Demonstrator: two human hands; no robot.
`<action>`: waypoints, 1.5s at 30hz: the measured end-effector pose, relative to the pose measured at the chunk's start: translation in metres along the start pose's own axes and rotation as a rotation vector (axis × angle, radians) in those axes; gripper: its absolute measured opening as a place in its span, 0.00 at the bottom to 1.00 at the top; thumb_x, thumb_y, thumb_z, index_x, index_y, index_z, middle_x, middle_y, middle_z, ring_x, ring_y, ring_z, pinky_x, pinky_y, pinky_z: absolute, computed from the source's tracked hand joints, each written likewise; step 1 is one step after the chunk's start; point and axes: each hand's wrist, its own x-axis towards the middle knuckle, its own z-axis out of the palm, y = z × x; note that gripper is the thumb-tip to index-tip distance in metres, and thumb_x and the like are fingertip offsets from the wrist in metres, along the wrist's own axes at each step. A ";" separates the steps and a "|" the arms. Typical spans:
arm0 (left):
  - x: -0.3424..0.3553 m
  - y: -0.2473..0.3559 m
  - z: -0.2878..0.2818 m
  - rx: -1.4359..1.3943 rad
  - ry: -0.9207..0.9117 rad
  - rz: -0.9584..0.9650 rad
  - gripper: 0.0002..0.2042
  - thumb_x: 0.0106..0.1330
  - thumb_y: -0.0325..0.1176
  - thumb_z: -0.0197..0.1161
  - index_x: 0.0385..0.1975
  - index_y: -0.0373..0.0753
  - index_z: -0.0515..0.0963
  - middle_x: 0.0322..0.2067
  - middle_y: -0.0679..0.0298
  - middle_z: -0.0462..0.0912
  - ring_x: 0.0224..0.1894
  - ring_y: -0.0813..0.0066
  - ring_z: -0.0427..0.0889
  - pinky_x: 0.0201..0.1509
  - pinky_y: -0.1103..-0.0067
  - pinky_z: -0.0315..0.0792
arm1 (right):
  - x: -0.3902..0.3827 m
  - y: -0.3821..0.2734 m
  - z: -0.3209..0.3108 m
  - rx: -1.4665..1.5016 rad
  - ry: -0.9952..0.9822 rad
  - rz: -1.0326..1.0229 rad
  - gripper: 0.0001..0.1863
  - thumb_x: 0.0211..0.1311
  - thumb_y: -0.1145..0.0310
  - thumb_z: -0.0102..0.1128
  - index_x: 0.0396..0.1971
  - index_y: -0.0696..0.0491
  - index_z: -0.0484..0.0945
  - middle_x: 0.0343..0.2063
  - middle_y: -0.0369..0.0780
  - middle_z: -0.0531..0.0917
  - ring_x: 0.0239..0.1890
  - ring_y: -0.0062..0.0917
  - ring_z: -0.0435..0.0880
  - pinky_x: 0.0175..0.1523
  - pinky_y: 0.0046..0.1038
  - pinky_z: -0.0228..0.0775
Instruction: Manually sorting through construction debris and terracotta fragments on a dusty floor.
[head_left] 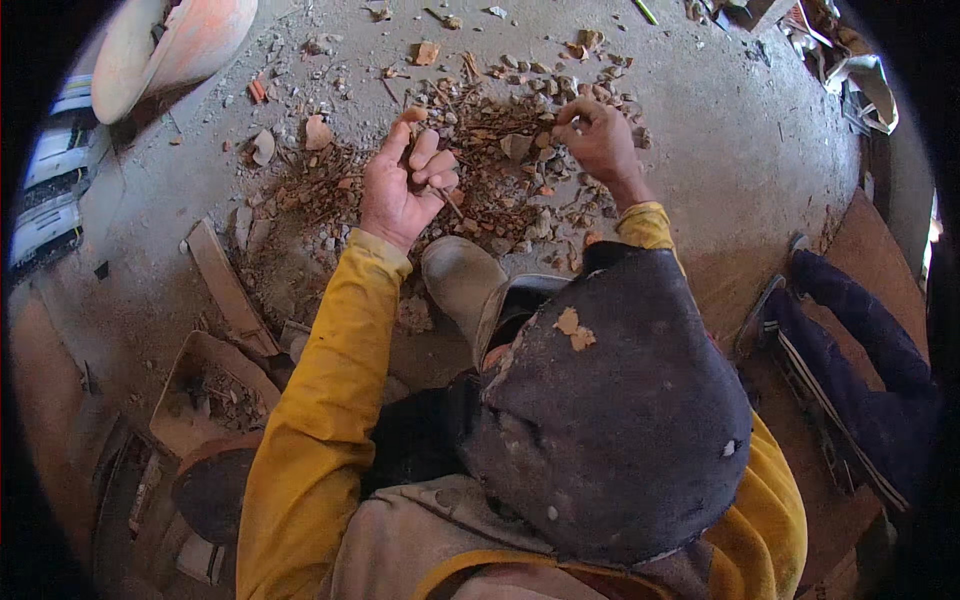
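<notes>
Ahead on my left, a stained tub (205, 42) sits tilted. Nearer me, a wooden plank (228, 283) lies by an open container (240, 362). On my right are another person's trouser legs (855, 310), dark blue.

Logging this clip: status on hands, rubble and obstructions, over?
Left hand holding thin rod. Right hand over rubble, grip unclear. Boot at rubble's near edge.

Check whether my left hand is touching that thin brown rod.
Touching. The head view shows the thin brown rod jutting out from under the curled fingers of the left hand, with no gap between them.
</notes>
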 end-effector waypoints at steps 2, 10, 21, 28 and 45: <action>-0.001 -0.001 -0.001 -0.009 0.011 0.011 0.11 0.76 0.40 0.46 0.45 0.42 0.73 0.22 0.70 0.61 0.24 0.80 0.61 0.28 0.81 0.62 | -0.009 -0.009 0.010 -0.130 0.040 -0.003 0.12 0.49 0.60 0.69 0.33 0.48 0.83 0.25 0.40 0.84 0.28 0.33 0.83 0.37 0.33 0.75; -0.002 -0.012 -0.003 -0.202 0.253 0.001 0.14 0.76 0.40 0.46 0.42 0.34 0.72 0.32 0.60 0.70 0.34 0.70 0.71 0.43 0.73 0.75 | -0.006 -0.033 0.014 -0.332 0.044 0.109 0.18 0.49 0.52 0.65 0.40 0.44 0.86 0.31 0.44 0.86 0.34 0.40 0.85 0.40 0.39 0.77; -0.004 -0.017 0.005 -0.052 0.202 -0.095 0.13 0.76 0.39 0.45 0.41 0.39 0.73 0.29 0.63 0.69 0.29 0.75 0.71 0.35 0.76 0.74 | -0.001 -0.028 0.031 -0.337 0.050 0.082 0.12 0.53 0.59 0.60 0.35 0.45 0.84 0.28 0.45 0.85 0.34 0.42 0.85 0.38 0.41 0.77; -0.001 -0.014 -0.002 -0.130 -0.010 -0.132 0.14 0.75 0.43 0.45 0.38 0.40 0.73 0.25 0.67 0.64 0.24 0.79 0.63 0.27 0.80 0.64 | 0.001 -0.032 0.025 -0.324 -0.001 0.042 0.10 0.54 0.62 0.58 0.35 0.45 0.84 0.29 0.46 0.85 0.34 0.44 0.84 0.38 0.42 0.76; -0.002 -0.012 0.005 -0.139 -0.041 -0.160 0.14 0.75 0.42 0.46 0.40 0.39 0.74 0.26 0.69 0.64 0.23 0.80 0.64 0.28 0.81 0.65 | 0.020 -0.011 0.008 -0.183 0.081 0.027 0.13 0.51 0.59 0.66 0.33 0.51 0.83 0.25 0.42 0.84 0.29 0.39 0.84 0.37 0.39 0.76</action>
